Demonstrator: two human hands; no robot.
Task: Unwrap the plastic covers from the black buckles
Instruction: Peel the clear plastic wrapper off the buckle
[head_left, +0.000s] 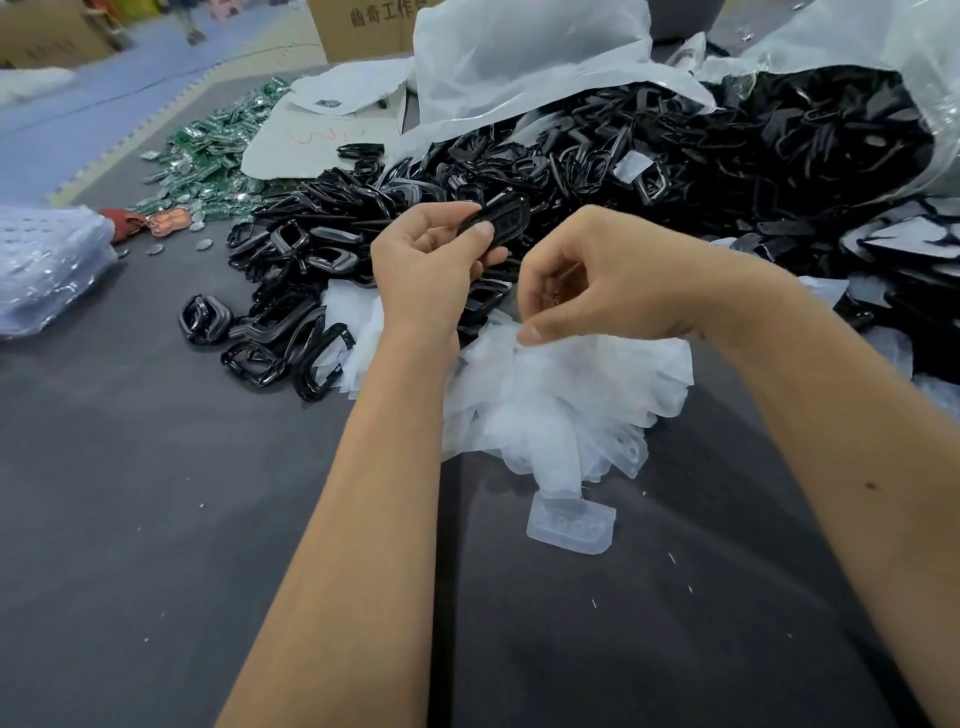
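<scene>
Gripping a glossy black oval plastic buckle (496, 221) in the left hand (431, 260), long axis slanting up-right, above the heap of clear plastic covers (561, 395); right hand (597, 280) curling just beside, pinching something unclear.

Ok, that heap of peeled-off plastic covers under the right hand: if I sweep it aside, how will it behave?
The heap of plastic covers looks thin, translucent and crumpled, so it is probably very light and floppy. A push would likely scatter it rather than slide it whole; one cover already lies apart. Pieces may cling to the right hand, which touches the heap's top.
</scene>
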